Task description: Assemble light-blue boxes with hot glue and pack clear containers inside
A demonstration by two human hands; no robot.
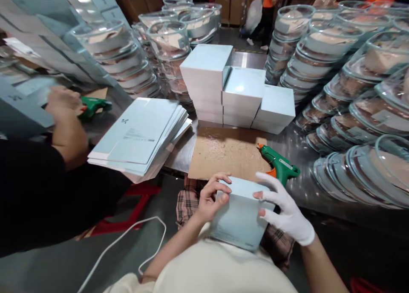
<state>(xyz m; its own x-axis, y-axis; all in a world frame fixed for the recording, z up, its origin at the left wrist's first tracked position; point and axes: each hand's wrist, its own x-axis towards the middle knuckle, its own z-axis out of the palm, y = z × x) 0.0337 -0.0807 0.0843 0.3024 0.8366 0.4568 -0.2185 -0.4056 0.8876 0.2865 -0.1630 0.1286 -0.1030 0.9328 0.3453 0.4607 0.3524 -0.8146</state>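
Note:
Between my two hands, at the front edge of the table, is a light blue cardboard box (239, 220), tilted against my lap. My bare left hand (214, 197) grips its left side with curled fingers. A white glove with bare fingertips covers my right hand (281, 207), whose fingers press on the box's right side. Just beyond the box lies a brown cardboard sheet (226, 152) with glue marks on it. A green glue gun (279, 163) with an orange tip and trigger rests at the sheet's right edge.
Stacked blue-white boxes (236, 88) stand behind the sheet. Flat printed box blanks (137, 135) are piled on the left. Stacks of clear round containers (361, 101) line the right and back. A co-worker's arm (68, 126) is at far left, near another green glue gun (94, 106). A white cable (128, 231) hangs below.

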